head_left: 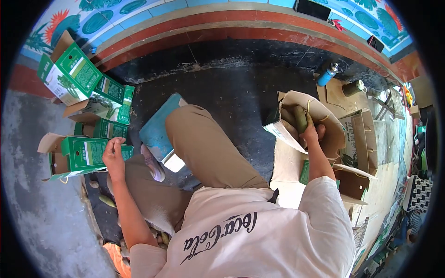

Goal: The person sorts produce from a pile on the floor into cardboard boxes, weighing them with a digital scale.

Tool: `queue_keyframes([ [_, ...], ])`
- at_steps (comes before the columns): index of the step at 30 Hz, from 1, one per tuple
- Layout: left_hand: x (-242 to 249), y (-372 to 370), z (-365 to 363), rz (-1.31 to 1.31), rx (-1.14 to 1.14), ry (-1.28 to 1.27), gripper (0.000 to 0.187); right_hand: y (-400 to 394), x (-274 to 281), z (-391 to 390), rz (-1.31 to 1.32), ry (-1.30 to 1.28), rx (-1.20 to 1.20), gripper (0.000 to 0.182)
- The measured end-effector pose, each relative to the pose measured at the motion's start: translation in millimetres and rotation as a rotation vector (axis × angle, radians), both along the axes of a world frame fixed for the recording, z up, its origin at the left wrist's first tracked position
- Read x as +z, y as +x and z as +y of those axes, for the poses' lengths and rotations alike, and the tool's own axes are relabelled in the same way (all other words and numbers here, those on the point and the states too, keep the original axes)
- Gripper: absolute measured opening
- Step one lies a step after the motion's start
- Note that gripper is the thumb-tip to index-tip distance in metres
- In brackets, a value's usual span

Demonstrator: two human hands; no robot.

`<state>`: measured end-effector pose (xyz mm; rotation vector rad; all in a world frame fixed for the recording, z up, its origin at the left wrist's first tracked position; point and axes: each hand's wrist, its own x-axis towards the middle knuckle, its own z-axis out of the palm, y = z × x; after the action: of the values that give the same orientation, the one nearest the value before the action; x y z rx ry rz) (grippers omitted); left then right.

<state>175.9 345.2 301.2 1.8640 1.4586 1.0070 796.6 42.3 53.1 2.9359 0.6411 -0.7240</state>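
My right hand (pixel 311 134) reaches into an upright cardboard box (pixel 334 136), its fingers wrapped round a long green vegetable (pixel 300 118). Other oblong brownish-green vegetables and a rounder reddish one (pixel 321 131) lie in the same box. Over my left knee, my left hand (pixel 114 154) is raised with its fingers loosely bent and apart, and it holds nothing. In this view it overlaps the edge of a green printed box (pixel 88 155) lying on its side.
More green printed boxes (pixel 76 74) are stacked at the left. A blue stool (pixel 160 125) stands before my legs. Open cartons (pixel 354 178), a blue bottle (pixel 327 74) and a dark canister (pixel 354 88) are at the right. A green vegetable (pixel 107 200) lies on the floor at lower left.
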Motion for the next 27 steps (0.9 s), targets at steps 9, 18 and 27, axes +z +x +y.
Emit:
queue_keyframes([
  [9,-5,9,-1,-0.001,-0.039,0.014,0.02,20,-10,-22,0.027,-0.062,0.192,0.089],
  [18,-6,7,-1,0.005,-0.059,-0.027,0.02,8,7,-53,0.079,0.148,0.104,0.059],
  [27,-9,4,-1,-0.041,-0.079,-0.053,0.019,16,128,-120,-0.745,0.354,0.069,0.013],
])
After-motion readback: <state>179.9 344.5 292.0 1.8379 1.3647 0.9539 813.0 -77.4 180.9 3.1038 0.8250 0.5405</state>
